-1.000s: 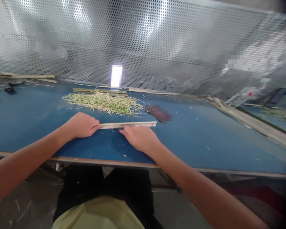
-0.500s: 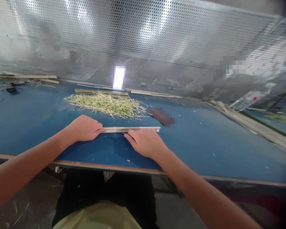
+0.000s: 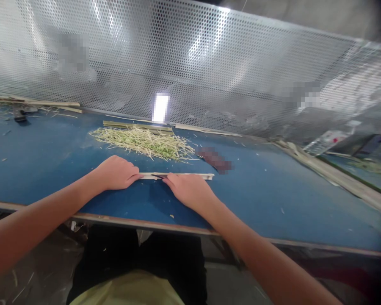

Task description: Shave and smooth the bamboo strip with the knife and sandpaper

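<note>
A pale, narrow strip (image 3: 207, 176) lies crosswise in front of me, low over the blue table (image 3: 257, 199). Fingers closed, my left hand (image 3: 119, 173) grips its left end. My right hand (image 3: 187, 188) is closed on a small dark blade (image 3: 158, 176), whose thin tip points left across the strip. The blade's handle is hidden in the fist. Just beyond the hands sits a heap of pale and green shavings (image 3: 146, 142).
A blurred dark brown object (image 3: 216, 160) lies right of the heap. Flat strips (image 3: 136, 125) rest behind it, below a perforated metal screen (image 3: 184, 63). Long strips (image 3: 339, 173) and a clear bottle (image 3: 327, 142) are at the right. A dark tool (image 3: 19, 113) sits far left.
The dark blade's tip now shows over the strip, where before it was mostly hidden below it. My right hand has shifted slightly left. The whole view has tilted a little.
</note>
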`<action>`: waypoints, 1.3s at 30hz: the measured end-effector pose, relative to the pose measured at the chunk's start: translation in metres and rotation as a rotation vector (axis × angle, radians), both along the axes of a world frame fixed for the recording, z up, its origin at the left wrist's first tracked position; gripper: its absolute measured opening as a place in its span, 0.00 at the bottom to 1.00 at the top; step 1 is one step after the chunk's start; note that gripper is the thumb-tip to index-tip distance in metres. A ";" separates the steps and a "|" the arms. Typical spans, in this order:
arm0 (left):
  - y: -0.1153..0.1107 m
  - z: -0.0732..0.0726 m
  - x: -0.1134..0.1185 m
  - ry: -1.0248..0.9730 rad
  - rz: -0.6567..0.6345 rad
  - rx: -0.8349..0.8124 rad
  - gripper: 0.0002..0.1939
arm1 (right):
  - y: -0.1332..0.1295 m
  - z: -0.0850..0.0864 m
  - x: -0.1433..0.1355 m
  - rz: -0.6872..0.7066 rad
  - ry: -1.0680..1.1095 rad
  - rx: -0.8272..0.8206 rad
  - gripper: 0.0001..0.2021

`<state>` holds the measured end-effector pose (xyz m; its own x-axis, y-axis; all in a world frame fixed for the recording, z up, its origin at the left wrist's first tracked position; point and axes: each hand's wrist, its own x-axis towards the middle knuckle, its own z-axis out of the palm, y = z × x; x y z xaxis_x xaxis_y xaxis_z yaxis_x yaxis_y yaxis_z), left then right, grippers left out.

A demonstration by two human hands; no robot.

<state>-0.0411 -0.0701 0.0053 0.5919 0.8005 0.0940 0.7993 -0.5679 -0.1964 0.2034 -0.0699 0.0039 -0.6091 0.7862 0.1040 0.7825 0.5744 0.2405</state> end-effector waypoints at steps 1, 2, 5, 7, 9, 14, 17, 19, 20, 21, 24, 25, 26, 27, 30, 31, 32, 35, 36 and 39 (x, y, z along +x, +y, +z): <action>-0.001 0.000 0.000 0.001 0.001 0.006 0.26 | 0.000 0.000 0.000 0.008 -0.012 -0.003 0.19; -0.002 0.001 0.000 0.004 0.002 0.010 0.26 | 0.000 0.000 0.000 0.016 -0.023 -0.002 0.19; -0.004 0.001 0.000 0.018 0.001 0.008 0.25 | -0.002 0.001 0.000 0.039 -0.046 0.015 0.19; -0.005 0.000 0.000 0.021 -0.004 0.012 0.25 | -0.004 0.002 -0.001 0.041 -0.056 0.020 0.19; -0.005 0.000 0.000 0.009 -0.005 0.022 0.26 | -0.007 0.003 -0.001 0.030 -0.062 0.018 0.20; -0.003 -0.001 0.000 -0.015 0.010 -0.003 0.25 | -0.008 0.003 -0.002 0.018 -0.044 0.025 0.19; -0.002 0.000 0.001 0.011 0.026 -0.021 0.26 | -0.007 0.003 -0.001 0.019 -0.030 0.025 0.19; -0.002 0.000 0.002 0.024 0.035 -0.016 0.26 | -0.007 0.002 -0.001 0.017 -0.021 0.015 0.19; -0.003 0.000 0.002 0.023 0.039 -0.012 0.26 | -0.007 0.002 -0.001 0.014 -0.017 0.008 0.19; -0.003 0.000 0.002 0.016 0.042 -0.009 0.26 | -0.007 0.003 -0.001 0.009 -0.014 0.001 0.20; -0.004 -0.001 0.002 -0.011 0.038 -0.002 0.26 | -0.009 0.003 -0.001 -0.022 -0.009 -0.006 0.20; -0.004 -0.001 0.002 -0.013 0.033 0.000 0.25 | -0.010 0.003 -0.001 -0.033 -0.005 -0.006 0.20; -0.003 -0.002 0.002 -0.014 0.028 0.001 0.25 | -0.011 0.003 -0.001 -0.042 0.001 -0.005 0.20; -0.003 -0.003 0.002 -0.013 0.025 0.001 0.25 | -0.011 0.003 -0.001 -0.046 0.008 -0.005 0.20; -0.001 -0.005 0.002 -0.013 0.015 -0.010 0.25 | -0.012 0.001 0.000 -0.035 0.036 0.003 0.19; -0.001 -0.005 0.002 -0.016 0.011 -0.009 0.25 | -0.012 0.000 0.001 -0.030 0.046 0.006 0.19; -0.001 -0.006 0.002 -0.020 0.005 -0.005 0.25 | -0.012 -0.001 0.001 -0.025 0.057 0.008 0.19; -0.001 -0.006 0.002 -0.022 -0.011 0.012 0.25 | -0.011 -0.003 0.003 -0.016 0.094 0.018 0.19; -0.001 -0.006 0.002 -0.016 -0.013 0.015 0.25 | -0.011 -0.003 0.004 -0.011 0.105 0.022 0.18; -0.001 -0.006 0.002 0.007 -0.003 0.022 0.26 | -0.013 0.000 0.008 0.005 0.148 0.052 0.17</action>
<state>-0.0387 -0.0712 -0.0002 0.5947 0.7968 0.1070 0.7963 -0.5657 -0.2142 0.2115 -0.0827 0.0043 -0.5877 0.7746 0.2336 0.8090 0.5678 0.1523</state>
